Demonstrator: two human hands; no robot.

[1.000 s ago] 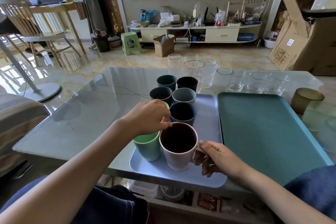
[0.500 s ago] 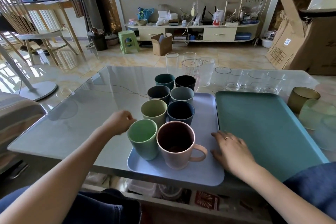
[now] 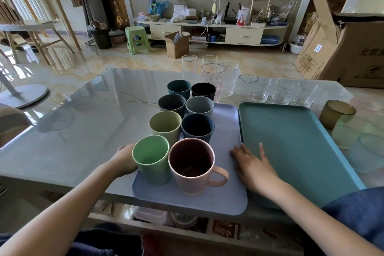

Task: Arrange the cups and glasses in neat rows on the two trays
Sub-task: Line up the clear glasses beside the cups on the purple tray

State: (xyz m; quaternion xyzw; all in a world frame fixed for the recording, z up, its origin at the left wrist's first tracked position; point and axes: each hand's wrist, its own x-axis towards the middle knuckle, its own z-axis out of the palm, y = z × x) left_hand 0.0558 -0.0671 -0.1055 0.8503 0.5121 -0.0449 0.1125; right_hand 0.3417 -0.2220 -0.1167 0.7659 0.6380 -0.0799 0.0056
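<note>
Nearest me, my left hand [image 3: 124, 159] sits at the left edge of the lilac tray [image 3: 224, 199], behind the green cup [image 3: 151, 159]; the cup hides its fingers, so I cannot tell whether they grip anything. My right hand [image 3: 252, 164] lies flat with fingers spread, straddling the seam between the lilac tray and the teal tray [image 3: 291, 151], holding nothing. Beside the green cup stands the pink mug [image 3: 192, 167], handle pointing right. Behind them the cups run back in two columns: pale yellow-green cup [image 3: 165, 125] and navy cup [image 3: 197, 128], then dark grey cup [image 3: 171, 105] and light grey cup [image 3: 199, 107], then teal cup [image 3: 179, 89] and black cup [image 3: 203, 91]. Further back, clear glasses [image 3: 213, 77] stand on the table [image 3: 83, 120] past both trays. An amber glass [image 3: 336, 114] stands right of the teal tray.
</note>
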